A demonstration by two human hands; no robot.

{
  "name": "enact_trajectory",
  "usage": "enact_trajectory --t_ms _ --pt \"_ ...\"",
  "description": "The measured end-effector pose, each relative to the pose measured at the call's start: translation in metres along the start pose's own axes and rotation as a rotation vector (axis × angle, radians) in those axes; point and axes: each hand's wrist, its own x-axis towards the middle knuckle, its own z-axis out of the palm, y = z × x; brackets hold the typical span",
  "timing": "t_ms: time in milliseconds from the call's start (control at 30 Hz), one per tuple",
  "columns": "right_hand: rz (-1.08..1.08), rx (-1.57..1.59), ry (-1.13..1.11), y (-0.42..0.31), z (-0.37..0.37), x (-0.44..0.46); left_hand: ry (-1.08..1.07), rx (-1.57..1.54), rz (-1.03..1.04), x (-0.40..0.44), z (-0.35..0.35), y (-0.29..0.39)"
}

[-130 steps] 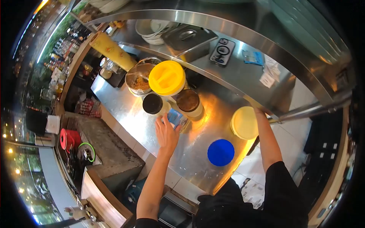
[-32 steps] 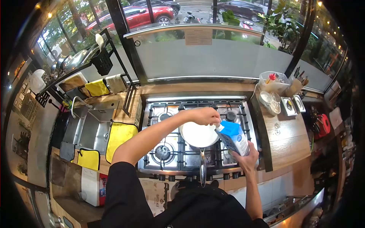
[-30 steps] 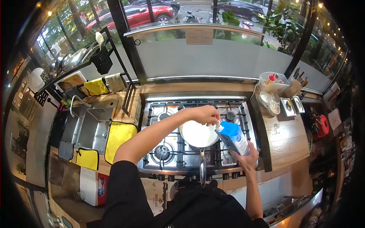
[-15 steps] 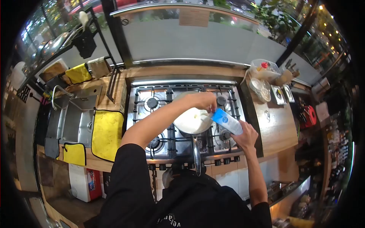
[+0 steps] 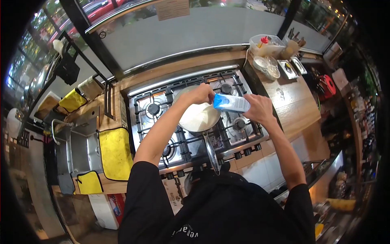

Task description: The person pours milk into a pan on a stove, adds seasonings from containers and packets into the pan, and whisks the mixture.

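Observation:
My right hand is wrapped round the back end of a blue and white carton, which lies tipped almost level, its blue top over the right edge of a pan. White contents fill the pan, which rests on the gas stove with its metal handle toward me. Close to the carton's top, above the pan, is my left hand, its fingers closed; what they hold, if anything, is too small to make out.
Left of the stove are a sink and a yellow cloth. On the wooden counter at the right stand a clear plastic box, bowls and small metal trays. A low glass panel runs behind the stove.
The view has gone from a steel table with tubs to the stove. Since about a second ago, the carton has tipped from slanting to nearly level, and my right hand has risen with it.

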Motion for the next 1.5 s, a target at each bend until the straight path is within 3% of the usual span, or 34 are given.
enact_trajectory --t_ms 67,200,333,433,533,600,667,800,967,1100,1500 --pt "-0.042 -0.071 -0.040 0.002 0.000 0.009 0.110 -0.125 -0.041 0.000 0.004 -0.006" --pt "-0.056 -0.163 -0.158 -0.004 -0.010 0.028 0.185 -0.006 -0.128 0.002 0.002 -0.009" --pt "-0.058 -0.183 -0.173 -0.005 -0.009 0.044 0.131 -0.070 -0.123 0.006 0.001 -0.022" --pt "-0.101 -0.229 -0.231 -0.011 -0.014 0.054 -0.013 -0.384 -0.259 -0.004 -0.010 0.002" --pt "-0.127 -0.230 -0.236 -0.012 -0.008 0.064 -0.025 -0.282 -0.146 -0.014 -0.015 0.036" --pt "-0.105 -0.244 -0.235 -0.017 -0.004 0.073 0.078 -0.169 -0.086 -0.007 -0.006 0.023" --pt "-0.169 -0.271 -0.278 -0.024 -0.006 0.083 0.101 0.042 -0.236 -0.008 -0.008 0.042" --pt "-0.183 -0.289 -0.341 -0.037 -0.012 0.099 0.265 0.181 -0.164 -0.006 -0.001 0.026" --pt "-0.220 -0.387 -0.405 -0.048 -0.006 0.115 0.315 0.105 -0.083 -0.011 -0.001 0.015" --pt "-0.248 -0.419 -0.392 -0.060 -0.003 0.117 0.309 -0.125 -0.071 -0.017 0.005 0.001" --pt "-0.171 -0.464 -0.351 -0.088 -0.023 0.115 0.399 -0.026 -0.136 -0.029 0.002 0.023"
